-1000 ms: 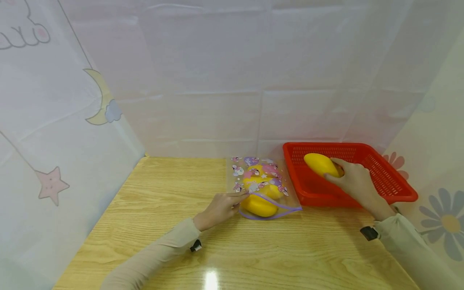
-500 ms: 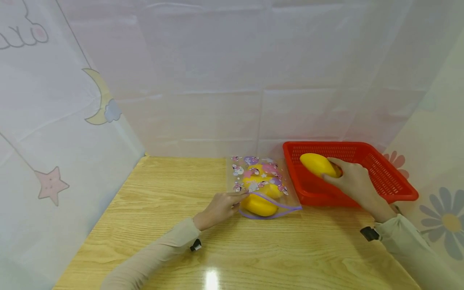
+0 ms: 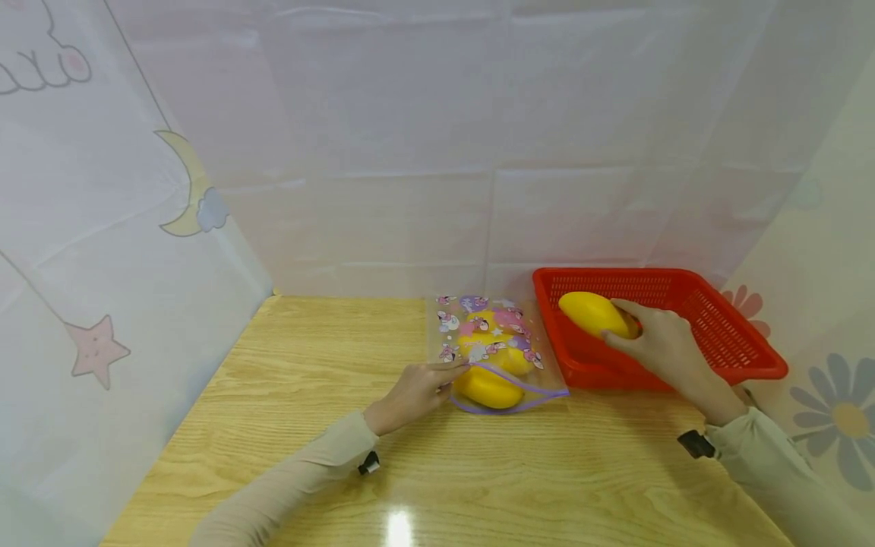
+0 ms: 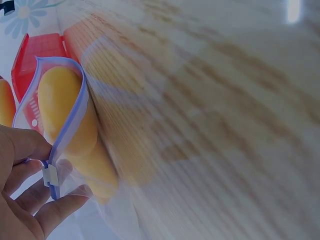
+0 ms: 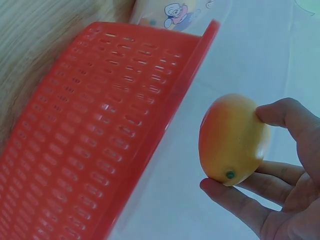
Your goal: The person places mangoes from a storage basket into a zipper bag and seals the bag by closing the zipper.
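Note:
In the head view my right hand (image 3: 661, 346) grips a yellow mango (image 3: 592, 313) above the red basket, thumb and fingertips on its near end. The right wrist view shows this mango (image 5: 235, 140) with a reddish side and a small green stem spot. My left hand (image 3: 413, 395) pinches the left corner of the mouth of a clear zip bag (image 3: 447, 320) printed with pink and purple cartoons. Its purple-edged mouth gapes towards me, a mango (image 3: 488, 387) just inside and more yellow fruit behind. The left wrist view shows a white slider (image 4: 50, 175) at the pinching fingers.
The red plastic basket (image 3: 759, 357) with slotted walls stands right of the bag, near the back of the wooden table (image 3: 492, 479). Printed white sheeting (image 3: 383, 152) rises behind the table and along both sides.
My right hand has moved slightly left over the basket, carrying the mango with it. The left hand and the bag have stayed in place.

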A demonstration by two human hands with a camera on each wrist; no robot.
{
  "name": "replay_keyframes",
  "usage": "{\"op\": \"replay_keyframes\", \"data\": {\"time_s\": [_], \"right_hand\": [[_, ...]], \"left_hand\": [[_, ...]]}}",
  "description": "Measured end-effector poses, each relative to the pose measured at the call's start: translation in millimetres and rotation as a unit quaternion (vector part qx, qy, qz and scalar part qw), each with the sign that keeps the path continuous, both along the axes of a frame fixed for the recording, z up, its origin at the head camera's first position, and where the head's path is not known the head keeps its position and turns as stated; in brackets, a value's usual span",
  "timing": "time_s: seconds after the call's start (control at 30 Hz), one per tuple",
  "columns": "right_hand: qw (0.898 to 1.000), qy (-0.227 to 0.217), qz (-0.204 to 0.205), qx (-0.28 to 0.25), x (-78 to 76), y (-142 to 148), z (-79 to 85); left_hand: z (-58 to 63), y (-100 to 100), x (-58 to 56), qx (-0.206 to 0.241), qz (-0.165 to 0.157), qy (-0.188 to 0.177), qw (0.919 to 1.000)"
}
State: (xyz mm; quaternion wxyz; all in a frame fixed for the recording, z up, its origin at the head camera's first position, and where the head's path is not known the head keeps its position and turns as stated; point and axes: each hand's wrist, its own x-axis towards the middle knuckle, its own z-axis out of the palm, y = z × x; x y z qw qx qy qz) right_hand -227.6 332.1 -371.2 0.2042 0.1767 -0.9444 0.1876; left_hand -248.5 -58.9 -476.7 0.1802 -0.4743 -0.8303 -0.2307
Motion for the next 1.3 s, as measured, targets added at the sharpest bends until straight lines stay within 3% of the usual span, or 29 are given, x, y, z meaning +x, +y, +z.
{"op": "replay_keyframes", "data": {"time_s": [0.7,1.3], "right_hand": [[1.0,-0.003,0.008,0.005,4.3,-15.7,-3.9],[0.999,-0.03,0.019,-0.012,9.5,-29.1,-6.1]], "left_hand": [[-0.6,-0.6,0.4,-0.006,-0.002,-0.003,1.0],[-1.7,-0.4,0.0,-0.002,-0.002,0.0,1.0]]}}
